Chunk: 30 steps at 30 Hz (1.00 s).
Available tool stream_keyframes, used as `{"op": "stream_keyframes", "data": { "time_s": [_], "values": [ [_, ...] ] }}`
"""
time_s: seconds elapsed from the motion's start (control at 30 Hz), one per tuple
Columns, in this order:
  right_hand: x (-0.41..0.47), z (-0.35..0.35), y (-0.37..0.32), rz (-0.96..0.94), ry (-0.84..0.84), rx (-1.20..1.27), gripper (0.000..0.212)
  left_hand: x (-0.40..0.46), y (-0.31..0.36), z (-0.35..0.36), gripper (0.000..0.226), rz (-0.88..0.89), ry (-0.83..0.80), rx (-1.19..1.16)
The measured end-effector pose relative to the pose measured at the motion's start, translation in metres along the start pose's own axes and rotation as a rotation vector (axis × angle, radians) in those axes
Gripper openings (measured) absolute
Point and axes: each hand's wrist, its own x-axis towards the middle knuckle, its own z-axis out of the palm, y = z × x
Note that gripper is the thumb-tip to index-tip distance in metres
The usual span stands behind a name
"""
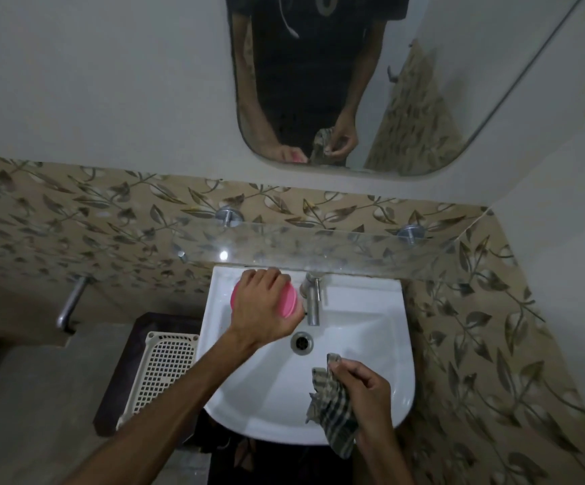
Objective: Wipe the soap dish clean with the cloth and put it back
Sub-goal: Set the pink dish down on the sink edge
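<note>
A pink round soap dish (289,302) sits at the back left ledge of the white sink (364,330), just left of the tap. My left hand (261,309) covers it from above, fingers curled over its rim, so most of the dish is hidden. My right hand (361,390) hovers over the sink's front right part and pinches a checked cloth (333,414), which hangs down past the front rim.
A steel tap (312,299) stands at the back centre of the sink, with the drain (301,342) below it. A glass shelf (319,243) juts out just above. A cream plastic basket (161,369) stands to the left. The mirror (319,82) hangs above.
</note>
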Motion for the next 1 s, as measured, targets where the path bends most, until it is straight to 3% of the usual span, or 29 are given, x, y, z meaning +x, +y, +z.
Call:
{"op": "stream_keyframes", "data": {
  "time_s": [0.3,0.5,0.67,0.87,1.0],
  "values": [
    [0.056,0.058,0.037,0.193,-0.077,-0.152,0.012,-0.022,-0.073,0.054,0.045,-0.299,-0.266,0.192],
    [0.140,0.146,0.049,0.216,-0.089,-0.477,0.048,-0.025,-0.117,0.082,0.048,-0.361,-0.256,0.184],
    [0.194,0.193,0.064,0.228,0.019,-0.540,0.077,-0.028,-0.135,0.097,0.044,-0.302,-0.260,0.175],
    [0.203,0.200,0.069,0.155,0.071,-0.607,0.042,-0.014,-0.156,0.107,0.047,-0.251,-0.229,0.190],
    [0.174,0.172,0.080,0.168,0.143,-0.567,0.032,0.001,-0.155,0.119,0.045,-0.230,-0.252,0.193]
  ]
}}
